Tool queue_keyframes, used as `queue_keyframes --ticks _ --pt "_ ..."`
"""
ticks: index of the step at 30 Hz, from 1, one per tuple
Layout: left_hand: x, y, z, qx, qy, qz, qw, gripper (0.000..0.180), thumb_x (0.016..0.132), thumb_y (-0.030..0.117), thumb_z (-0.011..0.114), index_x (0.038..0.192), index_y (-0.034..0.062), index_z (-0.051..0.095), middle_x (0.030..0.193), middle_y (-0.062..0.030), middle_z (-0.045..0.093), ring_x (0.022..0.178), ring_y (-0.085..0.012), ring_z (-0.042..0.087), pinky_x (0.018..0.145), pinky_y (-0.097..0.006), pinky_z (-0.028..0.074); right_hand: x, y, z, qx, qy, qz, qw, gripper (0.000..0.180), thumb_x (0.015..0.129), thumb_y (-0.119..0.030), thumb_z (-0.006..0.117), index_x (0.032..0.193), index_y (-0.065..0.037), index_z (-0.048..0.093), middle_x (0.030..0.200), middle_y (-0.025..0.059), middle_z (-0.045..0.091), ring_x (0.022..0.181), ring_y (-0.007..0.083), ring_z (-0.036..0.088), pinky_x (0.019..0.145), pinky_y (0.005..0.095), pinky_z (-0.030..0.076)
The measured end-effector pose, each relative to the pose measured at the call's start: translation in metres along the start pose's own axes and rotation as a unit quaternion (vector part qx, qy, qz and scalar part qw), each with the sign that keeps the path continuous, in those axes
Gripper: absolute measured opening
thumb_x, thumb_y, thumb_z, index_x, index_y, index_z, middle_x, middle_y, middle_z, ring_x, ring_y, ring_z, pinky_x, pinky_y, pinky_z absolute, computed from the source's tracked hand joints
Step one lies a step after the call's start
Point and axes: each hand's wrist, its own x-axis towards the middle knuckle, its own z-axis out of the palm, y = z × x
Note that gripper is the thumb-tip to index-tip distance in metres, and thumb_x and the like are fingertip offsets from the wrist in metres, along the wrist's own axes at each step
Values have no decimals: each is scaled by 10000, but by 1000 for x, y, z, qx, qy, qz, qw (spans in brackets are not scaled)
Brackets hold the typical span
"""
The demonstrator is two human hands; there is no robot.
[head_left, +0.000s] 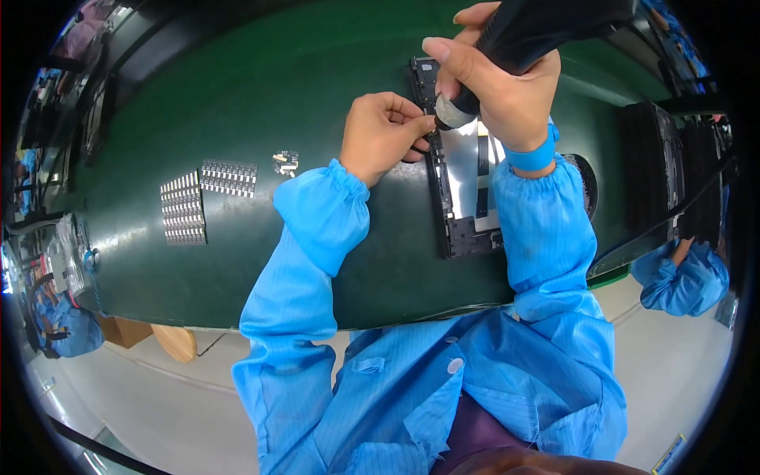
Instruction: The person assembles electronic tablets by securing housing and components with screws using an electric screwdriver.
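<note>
Green desk (317, 47) carries a dark-framed panel (461, 186)

Right of the desk's middle lies the panel, partly under the right grip (511, 99), which is wrapped around a black tool (538, 36). The left grip (380, 134) has thumb and finger together at the panel's left edge, beside the tool's tip; if they pinch something, I cannot tell. The panel seems thin, light and stiff; its silvery middle is probably easy to scratch, so the dark frame (459, 244) should be safer to hold. The tool's upper end is cut off; the right sleeve (546, 229) hides part of the panel.
</note>
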Motion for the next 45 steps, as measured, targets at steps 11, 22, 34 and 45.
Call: queue_keyframes --ticks 11,22,34,45 --pt "2 2 -1 -5 -16 -31 999 111 780 33 653 811 -57 595 730 -117 631 593 -154 631 474 -242 511 1 5 0 -9 -9 9 1000 272 714 33 708 897 30 507 605 48 590 471 90 551 428 211 418" --pt "6 -8 -3 -11 -11 -14 1000 40 788 -24 585 808 -59 589 734 -119 622 595 -167 633 490 -252 521 -3 35 2 -138 -110 -143 974 280 671 0 762 891 -6 590 682 63 617 597 118 614 541 231 501" --pt "3 4 1 21 -21 -38 999 143 765 33 669 837 -55 581 735 -105 615 601 -149 622 499 -238 516 -6 -21 -16 -15 21 -82 996 309 697 63 706 934 32 509 604 40 578 491 77 540 456 208 414" --pt "52 5 20 118 153 185 964 430 856 277 616 1120 -57 558 941 -90 638 538 -57 498 436 -205 392 -60 -41 -201 -75 156 -152 973 215 762 13 610 954 12 511 649 87 540 490 175 522 507 339 450"
